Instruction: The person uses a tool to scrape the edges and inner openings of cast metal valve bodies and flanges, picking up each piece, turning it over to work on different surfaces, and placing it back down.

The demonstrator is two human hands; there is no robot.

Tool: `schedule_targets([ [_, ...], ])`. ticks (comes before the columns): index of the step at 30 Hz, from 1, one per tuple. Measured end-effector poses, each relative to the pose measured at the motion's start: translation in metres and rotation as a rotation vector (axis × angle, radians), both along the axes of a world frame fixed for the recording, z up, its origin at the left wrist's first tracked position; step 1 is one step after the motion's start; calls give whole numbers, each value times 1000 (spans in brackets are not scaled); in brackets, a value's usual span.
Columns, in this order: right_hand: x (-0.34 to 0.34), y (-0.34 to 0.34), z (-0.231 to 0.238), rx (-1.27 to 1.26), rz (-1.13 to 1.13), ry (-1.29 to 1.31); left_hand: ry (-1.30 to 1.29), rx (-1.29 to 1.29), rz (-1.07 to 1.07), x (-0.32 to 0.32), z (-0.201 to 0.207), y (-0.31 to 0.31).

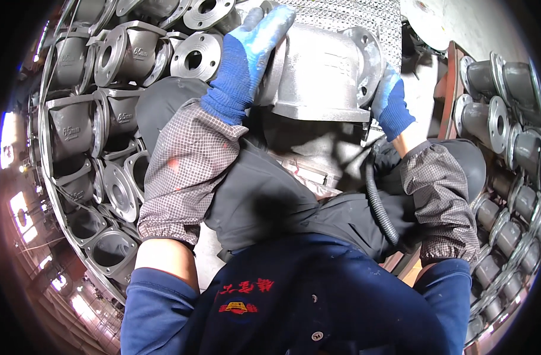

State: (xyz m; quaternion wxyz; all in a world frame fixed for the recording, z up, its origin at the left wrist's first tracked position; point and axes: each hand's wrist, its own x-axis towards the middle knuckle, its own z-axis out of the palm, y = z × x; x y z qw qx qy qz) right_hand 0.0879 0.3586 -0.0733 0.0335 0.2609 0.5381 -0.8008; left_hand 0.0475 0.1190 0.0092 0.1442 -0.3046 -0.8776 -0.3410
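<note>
A grey cast-metal flanged valve body (pixel 321 68) is in front of me at the top centre, a round flange at each end and a flat square flange toward me. My left hand (pixel 251 56), in a blue knitted glove with a pale coated palm, grips its left flange, fingers reaching over the top. On the other side, my right hand (pixel 391 102), gloved alike, holds the right flange, which hides most of its fingers. Under and behind the body lies a bright textured metal plate (pixel 353 13).
Stacked flanged castings (pixel 69 127) fill the left side, close to my left arm. More flanged castings (pixel 483 121) stand in rows at the right, past a reddish-brown metal edge (pixel 451 89). A grey corrugated hose (pixel 374 201) runs down over my right leg.
</note>
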Motion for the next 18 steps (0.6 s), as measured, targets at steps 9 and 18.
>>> schedule_targets([
  [9,-7,0,12,-15,88,-17,-636,707,85,3,4,13],
  [18,-19,8,1,-87,6,-66,-910,851,266,-9,17,31],
])
